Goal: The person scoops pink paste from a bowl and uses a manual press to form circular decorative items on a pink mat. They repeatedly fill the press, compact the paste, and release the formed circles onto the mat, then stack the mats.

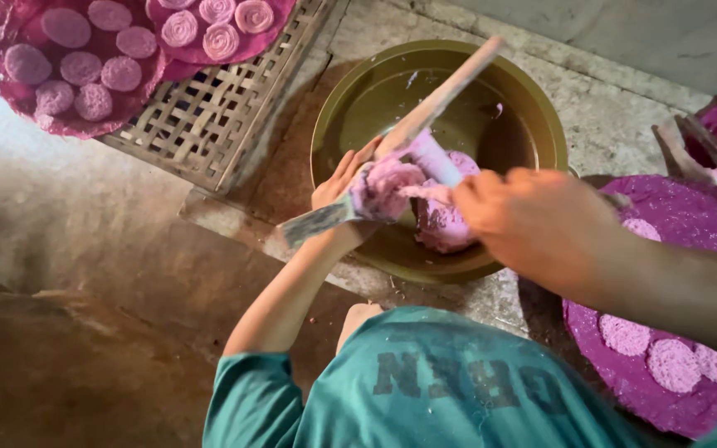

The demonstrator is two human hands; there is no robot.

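Note:
My left hand (343, 181) reaches over a wide brass-coloured bowl (338, 108) and grips a long flat wooden paddle (441, 95) with a lump of pink dough (387, 187) stuck around it. My right hand (533, 222), blurred, comes in from the right and pinches a strand of that dough beside a pale pink cylinder (437, 159). More pink dough (446, 226) lies at the bottom of the bowl, below both hands. My green shirt (441, 382) fills the lower edge of the view.
A woven bamboo tray (209, 116) at the top left carries pink cloths with several round pink cakes (85, 66). At the right a purple cloth (682, 216) holds more round discs (674, 365). A wooden tool (703, 158) lies at the far right. The floor is rough concrete.

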